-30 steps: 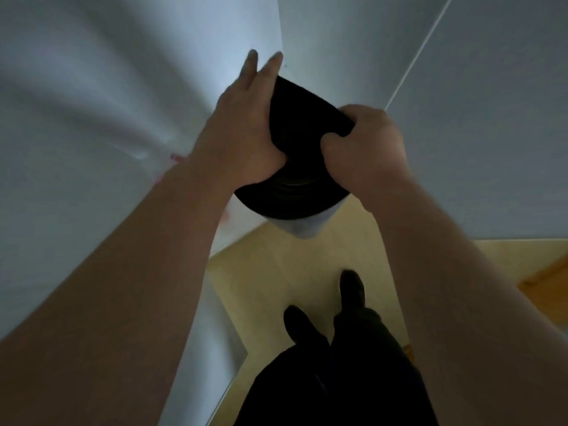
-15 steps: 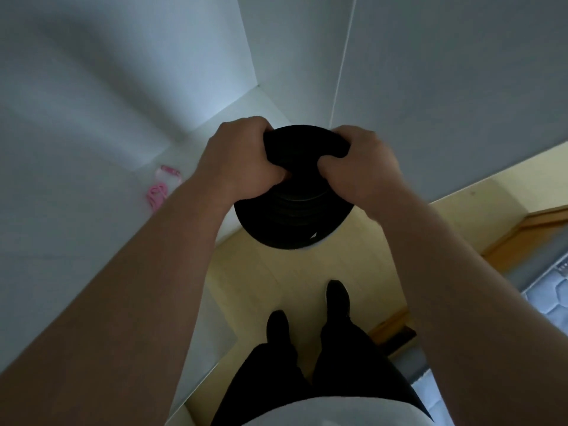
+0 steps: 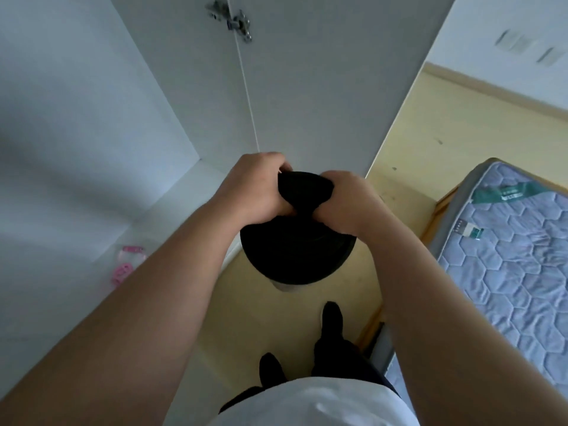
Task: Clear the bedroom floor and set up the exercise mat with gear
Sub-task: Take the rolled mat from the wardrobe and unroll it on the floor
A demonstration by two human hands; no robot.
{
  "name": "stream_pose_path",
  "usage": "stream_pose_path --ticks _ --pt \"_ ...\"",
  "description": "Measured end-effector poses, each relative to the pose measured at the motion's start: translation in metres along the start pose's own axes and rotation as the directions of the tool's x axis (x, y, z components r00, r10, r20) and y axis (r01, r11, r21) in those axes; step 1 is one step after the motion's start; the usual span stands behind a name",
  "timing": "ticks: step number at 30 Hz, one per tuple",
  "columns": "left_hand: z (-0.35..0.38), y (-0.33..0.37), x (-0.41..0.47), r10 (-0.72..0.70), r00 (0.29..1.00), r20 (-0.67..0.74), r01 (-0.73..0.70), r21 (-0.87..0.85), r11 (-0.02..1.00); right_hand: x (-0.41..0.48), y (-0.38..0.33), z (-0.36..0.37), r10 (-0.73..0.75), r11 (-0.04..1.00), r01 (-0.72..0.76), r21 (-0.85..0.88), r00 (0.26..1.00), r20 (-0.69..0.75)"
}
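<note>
Head view looks steeply down on a rolled black mat (image 3: 296, 256), seen end-on so that it reads as a dark round disc. Faint curved lines on its face hint at the wound layers, but the black is so deep that they barely separate. The roll stands upright, held in front of the person's body over the yellow floor (image 3: 415, 142), just before the open white wardrobe (image 3: 92, 103).

The left hand (image 3: 258, 192) grips the top edge of the roll from the left, fingers curled over and into the folded rim. The right hand (image 3: 347, 204) grips the same edge from the right, knuckles up, fingers tucked under and out of sight. The two hands sit close together, with a bunched ridge of black material between them.

The length of the roll is hidden behind its own top end. A pale grey patch (image 3: 289, 285) shows under its lower edge; what it is cannot be told, nor whether the roll touches the floor. Two dark feet (image 3: 330, 321) stand below it.

A small pink object (image 3: 127, 264) lies on the wardrobe's base, half blurred and partly behind the left forearm. A quilted mattress (image 3: 507, 256) runs off the right edge.
</note>
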State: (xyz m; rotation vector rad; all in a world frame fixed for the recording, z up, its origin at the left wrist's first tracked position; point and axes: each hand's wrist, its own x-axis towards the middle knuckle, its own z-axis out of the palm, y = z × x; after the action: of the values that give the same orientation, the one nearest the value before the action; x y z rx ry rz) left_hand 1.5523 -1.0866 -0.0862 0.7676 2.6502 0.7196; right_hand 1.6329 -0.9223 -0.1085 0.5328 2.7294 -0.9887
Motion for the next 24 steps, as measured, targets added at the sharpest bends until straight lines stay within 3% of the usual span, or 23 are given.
stream_pose_path --ticks 9,14,18,22,24 --pt "-0.014 0.015 -0.024 -0.081 0.996 -0.024 0.078 -0.125 0.989 -0.006 -0.022 -0.042 -0.066 0.991 0.065 -0.113 0.998 0.003" --pt "-0.024 0.001 -0.043 -0.296 0.952 -0.079 0.269 -0.243 0.932 0.016 -0.046 -0.047 -0.167 0.977 0.178 -0.120 0.981 0.095" --pt "-0.027 -0.011 -0.068 -0.467 0.862 -0.196 0.370 -0.386 0.845 0.034 -0.076 -0.035 -0.262 0.955 0.281 -0.098 0.951 0.166" --pt "-0.029 -0.018 -0.101 -0.642 0.697 -0.319 0.413 -0.554 0.723 0.038 -0.107 -0.015 -0.371 0.897 0.422 -0.132 0.881 0.294" --pt "-0.031 -0.021 -0.118 -0.702 0.616 -0.357 0.430 -0.595 0.679 0.036 -0.124 -0.003 -0.450 0.816 0.546 -0.192 0.807 0.382"
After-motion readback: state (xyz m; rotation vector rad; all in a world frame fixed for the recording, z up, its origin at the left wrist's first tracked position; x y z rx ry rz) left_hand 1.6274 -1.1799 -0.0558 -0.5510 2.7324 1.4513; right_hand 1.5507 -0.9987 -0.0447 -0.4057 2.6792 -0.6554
